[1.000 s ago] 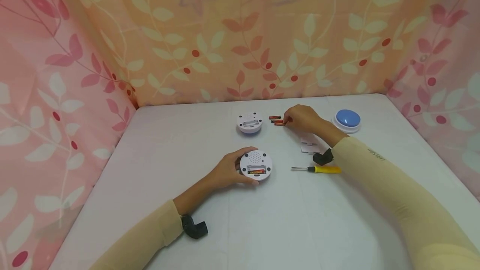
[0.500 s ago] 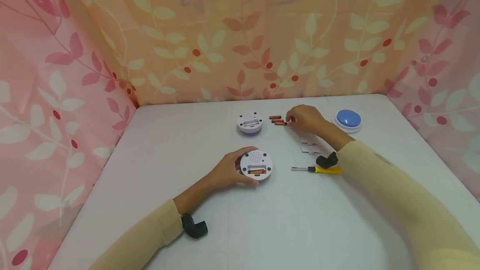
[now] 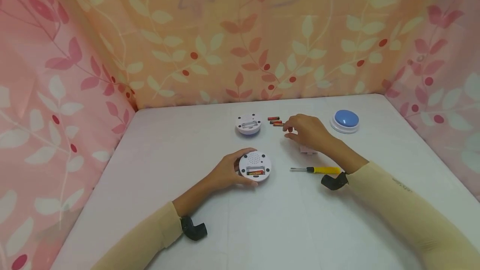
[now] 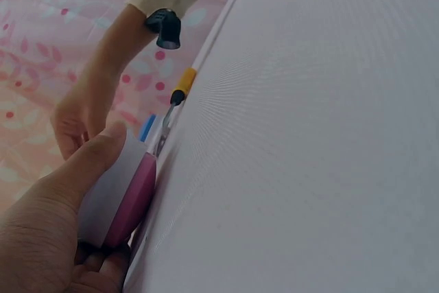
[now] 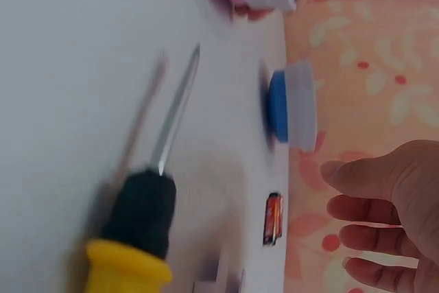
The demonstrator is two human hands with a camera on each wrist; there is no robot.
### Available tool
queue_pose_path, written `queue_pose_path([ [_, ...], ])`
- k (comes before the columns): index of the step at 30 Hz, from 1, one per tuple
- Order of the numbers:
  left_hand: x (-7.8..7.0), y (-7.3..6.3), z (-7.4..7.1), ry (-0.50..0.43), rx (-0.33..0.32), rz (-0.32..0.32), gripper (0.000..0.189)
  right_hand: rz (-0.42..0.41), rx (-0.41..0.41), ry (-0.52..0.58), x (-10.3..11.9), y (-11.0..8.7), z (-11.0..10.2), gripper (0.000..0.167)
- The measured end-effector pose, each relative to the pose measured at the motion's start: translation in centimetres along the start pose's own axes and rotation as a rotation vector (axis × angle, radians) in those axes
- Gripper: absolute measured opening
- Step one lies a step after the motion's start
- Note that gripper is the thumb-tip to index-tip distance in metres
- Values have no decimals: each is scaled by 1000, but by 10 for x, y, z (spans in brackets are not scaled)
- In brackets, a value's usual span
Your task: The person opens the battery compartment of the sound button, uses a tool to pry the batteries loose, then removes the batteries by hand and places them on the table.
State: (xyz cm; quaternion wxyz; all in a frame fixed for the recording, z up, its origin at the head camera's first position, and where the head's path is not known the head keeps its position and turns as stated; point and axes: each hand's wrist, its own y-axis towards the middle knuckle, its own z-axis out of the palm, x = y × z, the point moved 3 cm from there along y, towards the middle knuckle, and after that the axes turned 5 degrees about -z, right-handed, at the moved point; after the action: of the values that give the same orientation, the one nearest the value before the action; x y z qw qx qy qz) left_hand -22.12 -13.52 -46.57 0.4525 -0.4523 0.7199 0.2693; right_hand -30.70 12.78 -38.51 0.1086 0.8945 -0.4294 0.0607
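My left hand (image 3: 229, 170) grips an upturned round push button (image 3: 254, 156) by its edge, thumb in front and fingers behind. Its white underside shows a speaker grille and a battery compartment holding one red-and-black battery (image 3: 256, 173). A pink cap (image 4: 135, 200) shows beneath it in the left wrist view. My right hand (image 3: 309, 131) hovers with loosely bent fingers just right of several loose batteries (image 3: 273, 118); the right wrist view shows nothing between its thumb and fingers. Behind the held button lies another upturned push button (image 3: 248, 124), blue underneath (image 5: 277, 106), its compartment uncovered.
A push button with a blue cap (image 3: 346, 118) stands upright at the back right. A yellow-handled screwdriver (image 3: 325, 170) lies below my right hand, tip pointing left. White battery covers (image 3: 308, 150) lie partly hidden under that hand. Patterned curtains (image 3: 240, 32) bound the table (image 3: 168, 136).
My right hand has drawn slightly back from the loose batteries toward me, and its thumb and fingers have spread apart. My left hand keeps its grip on the push button in the same place.
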Motion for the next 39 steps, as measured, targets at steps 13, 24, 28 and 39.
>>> queue_pose_path([
  [13, 2, 0, 0, 24, -10, -10, 96, -151, -76, 51, 50, -34, -2, 23],
  [24, -1, 0, 0, 5, -9, -33, 100, -271, -67, 68, 82, -46, 1, 24],
  [28, 0, 0, 1, 16, -9, -27, 99, -299, -61, 99, 88, -48, 6, 22],
  [39, 1, 0, 1, -45, 8, -4, 99, -385, -90, 128, 98, -51, 20, 21],
])
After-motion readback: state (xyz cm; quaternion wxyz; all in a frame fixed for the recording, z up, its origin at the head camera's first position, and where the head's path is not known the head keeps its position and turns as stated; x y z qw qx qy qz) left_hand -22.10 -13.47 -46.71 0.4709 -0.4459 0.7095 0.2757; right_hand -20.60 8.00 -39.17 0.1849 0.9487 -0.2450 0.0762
